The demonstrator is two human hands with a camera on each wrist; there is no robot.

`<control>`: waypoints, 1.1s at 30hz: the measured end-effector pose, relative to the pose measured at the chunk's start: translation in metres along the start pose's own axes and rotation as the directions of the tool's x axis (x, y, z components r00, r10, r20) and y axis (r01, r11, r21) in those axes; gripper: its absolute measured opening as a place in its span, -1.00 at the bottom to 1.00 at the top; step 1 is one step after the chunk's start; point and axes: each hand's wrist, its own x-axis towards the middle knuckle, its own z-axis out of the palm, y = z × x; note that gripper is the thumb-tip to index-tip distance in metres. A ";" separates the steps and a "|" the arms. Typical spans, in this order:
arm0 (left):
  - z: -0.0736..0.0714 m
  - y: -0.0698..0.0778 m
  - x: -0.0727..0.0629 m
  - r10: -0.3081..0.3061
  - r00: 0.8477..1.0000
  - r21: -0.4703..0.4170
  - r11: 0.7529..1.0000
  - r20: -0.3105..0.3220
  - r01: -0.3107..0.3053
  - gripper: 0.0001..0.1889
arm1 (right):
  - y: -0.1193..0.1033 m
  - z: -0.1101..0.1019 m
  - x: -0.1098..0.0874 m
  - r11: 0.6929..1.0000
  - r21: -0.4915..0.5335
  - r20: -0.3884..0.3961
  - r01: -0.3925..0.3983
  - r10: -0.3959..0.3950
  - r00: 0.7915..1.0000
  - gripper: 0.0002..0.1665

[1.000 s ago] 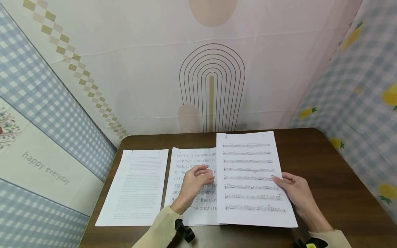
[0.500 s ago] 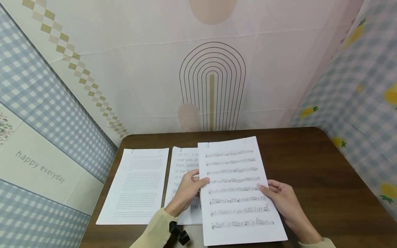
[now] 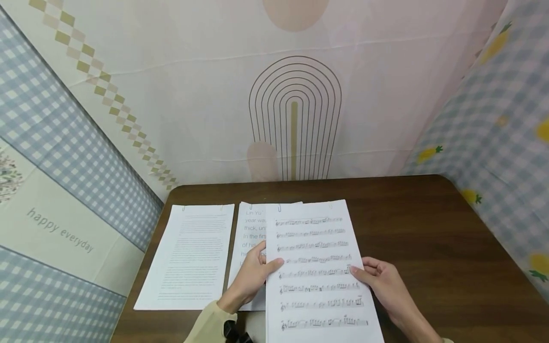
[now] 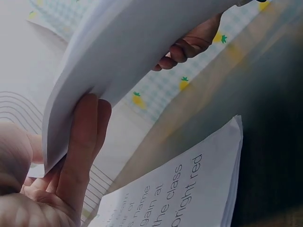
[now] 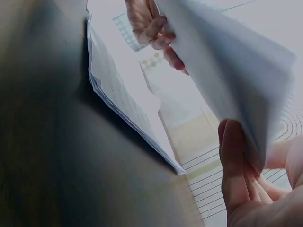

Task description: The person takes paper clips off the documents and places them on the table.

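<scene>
A stack of sheet music (image 3: 319, 286) with paper clips at its top edge is held up off the table between both hands. My left hand (image 3: 250, 274) pinches its left edge, thumb on the printed face and fingers behind. On the opposite edge my right hand (image 3: 388, 288) grips it the same way. In the left wrist view the fingers (image 4: 83, 142) press the blank back of the stack (image 4: 123, 52), which bows slightly. Below and left lies a large-print text stack (image 3: 250, 228), partly hidden by the sheet music and left hand.
A small-print text stack (image 3: 188, 257), also clipped at the top, lies at the left of the dark wooden table (image 3: 411, 219). A patterned cloth (image 3: 206, 95) hangs behind the table, and checked cloth (image 3: 484, 162) hangs at the right.
My left hand has taken hold of the left edge of the sheet music. Both hands have brought the stack leftward and nearer to me, over part of the large-print stack.
</scene>
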 end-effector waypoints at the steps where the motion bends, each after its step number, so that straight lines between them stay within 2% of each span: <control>1: 0.000 0.000 -0.002 0.002 1.000 -0.002 1.000 -0.005 -0.002 -0.43 | 0.000 -0.001 0.000 1.000 -0.008 0.016 0.004 -0.004 1.000 -0.50; 5: -0.002 -0.001 -0.007 0.006 1.000 -0.009 1.000 -0.009 -0.006 -0.41 | -0.002 -0.004 0.005 0.998 -0.063 0.045 0.031 -0.028 0.999 -0.45; 10: -0.004 -0.003 -0.014 0.011 1.000 -0.008 1.000 0.028 -0.010 -0.39 | -0.017 -0.007 0.021 0.994 -0.061 0.001 0.095 -0.095 0.995 -0.34; 15: -0.005 -0.007 -0.020 0.000 0.998 0.001 1.000 0.062 0.000 -0.40 | -0.032 -0.010 0.043 0.969 -0.071 -0.022 0.236 -0.238 0.971 -0.32; 19: -0.005 -0.011 -0.023 -0.004 0.996 0.005 1.000 0.091 0.003 -0.39 | -0.037 -0.010 0.058 0.945 -0.078 0.025 0.317 -0.316 0.949 -0.33; 25: -0.004 -0.017 -0.025 0.000 0.993 0.004 1.000 0.122 0.000 -0.39 | -0.038 -0.008 0.074 0.924 -0.090 0.100 0.371 -0.362 0.927 -0.46; 33: -0.003 -0.021 -0.025 0.002 0.993 0.000 1.000 0.115 -0.002 -0.39 | -0.035 -0.004 0.079 0.909 -0.112 0.093 0.402 -0.393 0.915 -0.58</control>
